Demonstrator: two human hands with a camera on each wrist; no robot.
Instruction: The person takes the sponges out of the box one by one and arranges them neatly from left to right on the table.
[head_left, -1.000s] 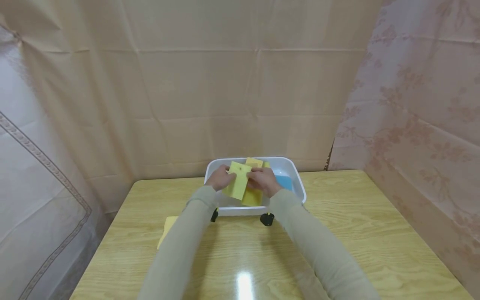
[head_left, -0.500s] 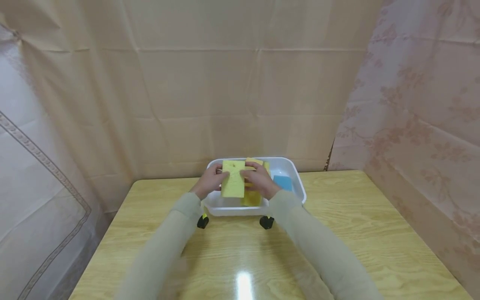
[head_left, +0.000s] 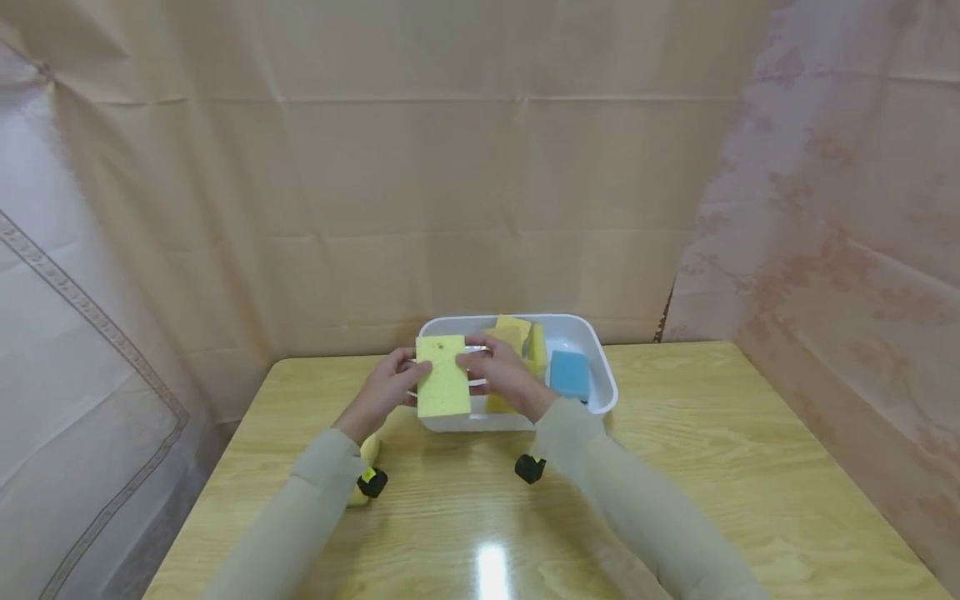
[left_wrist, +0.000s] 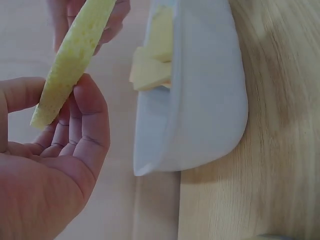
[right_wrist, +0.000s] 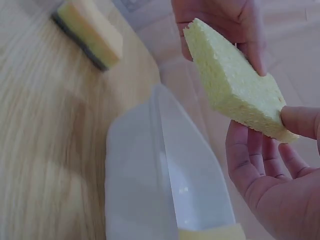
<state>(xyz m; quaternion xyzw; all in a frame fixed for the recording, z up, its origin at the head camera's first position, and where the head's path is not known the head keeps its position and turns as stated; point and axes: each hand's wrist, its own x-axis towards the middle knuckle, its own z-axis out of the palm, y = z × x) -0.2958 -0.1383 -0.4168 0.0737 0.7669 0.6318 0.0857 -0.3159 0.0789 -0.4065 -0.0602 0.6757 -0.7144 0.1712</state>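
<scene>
Both hands hold one pale yellow sponge (head_left: 443,382), a thin rectangular block with a small hole near its top edge. My left hand (head_left: 382,390) pinches its left side between thumb and fingers; in the left wrist view the sponge shows edge-on. On the opposite side, my right hand (head_left: 506,377) grips it with the thumb on the near face and fingers behind. The sponge is up in the air, overlapping the left part of a white plastic basin (head_left: 480,423) in the head view. Inside the basin lie several yellow sponges (head_left: 536,348) and a blue sponge (head_left: 570,375).
A yellow sponge with a dark scouring layer (right_wrist: 92,35) lies on the wooden table (head_left: 675,467), left of the basin and partly behind my left wrist in the head view. Beige curtain (head_left: 480,183) hangs behind the table. Patterned cloth (head_left: 847,250) hangs at the right.
Both hands have carried the pale sponge left and toward me from over the basin. It has turned from slanted to straight, and more of the basin's contents shows.
</scene>
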